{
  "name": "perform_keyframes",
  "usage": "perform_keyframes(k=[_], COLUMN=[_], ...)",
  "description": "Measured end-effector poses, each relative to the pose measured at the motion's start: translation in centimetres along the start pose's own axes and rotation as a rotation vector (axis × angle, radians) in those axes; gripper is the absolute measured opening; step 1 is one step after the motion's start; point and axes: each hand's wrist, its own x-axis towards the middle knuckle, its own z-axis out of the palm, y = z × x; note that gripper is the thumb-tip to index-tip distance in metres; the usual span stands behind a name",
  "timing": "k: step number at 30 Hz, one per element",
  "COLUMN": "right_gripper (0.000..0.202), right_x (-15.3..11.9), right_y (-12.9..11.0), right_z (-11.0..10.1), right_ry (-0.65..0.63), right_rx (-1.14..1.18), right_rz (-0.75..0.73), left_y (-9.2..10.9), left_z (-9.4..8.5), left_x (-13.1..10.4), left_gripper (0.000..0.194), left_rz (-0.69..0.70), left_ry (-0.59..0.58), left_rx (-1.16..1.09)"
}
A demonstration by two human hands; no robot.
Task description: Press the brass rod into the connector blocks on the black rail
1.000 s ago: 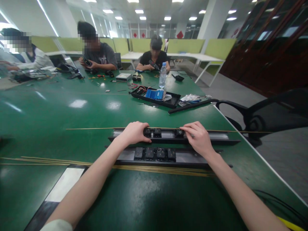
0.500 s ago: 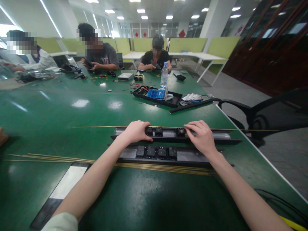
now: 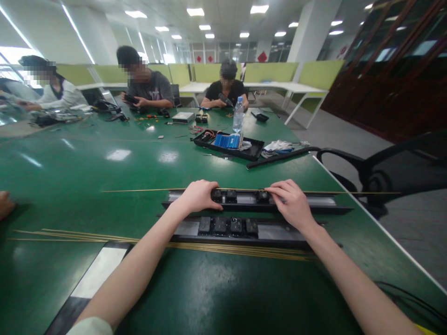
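A long black channel [image 3: 324, 202] with a grey inside lies across the green table and holds black blocks [image 3: 231, 196]. My left hand [image 3: 199, 196] grips this channel left of its middle, thumb on the near side and fingers over the far side. With thumb and fingertips together, my right hand [image 3: 289, 203] pinches a thin brass rod [image 3: 139, 190] that runs along the channel's far edge. Nearer to me is a second black channel [image 3: 275, 230] with several black blocks [image 3: 235, 226] in a row. Several brass rods [image 3: 240, 251] lie along its near side.
A dark phone-like slab [image 3: 101, 270] lies under my left forearm. Farther back are a black tray [image 3: 254, 148] with blue parts, a water bottle [image 3: 238, 115] and a black strip [image 3: 275, 159]. People sit across the table; another person's hand [image 3: 5, 204] shows at the left edge.
The whole view has tilted up slightly, so the table things appear a little lower. Both hands keep nearly the same places on the channel and rod.
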Motion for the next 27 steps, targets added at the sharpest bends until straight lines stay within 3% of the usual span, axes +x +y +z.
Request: perform_keyframes(k=[27], right_gripper=[0.014], right_x=[-0.02], right_y=[-0.17], right_z=[-0.24], right_ry=[0.059], right_rx=[-0.036], right_rz=[0.11], left_y=[-0.43], left_z=[0.04], left_x=[-0.05], left_gripper=[0.066], left_rz=[0.005], left_ry=[0.016], left_rx=[-0.106])
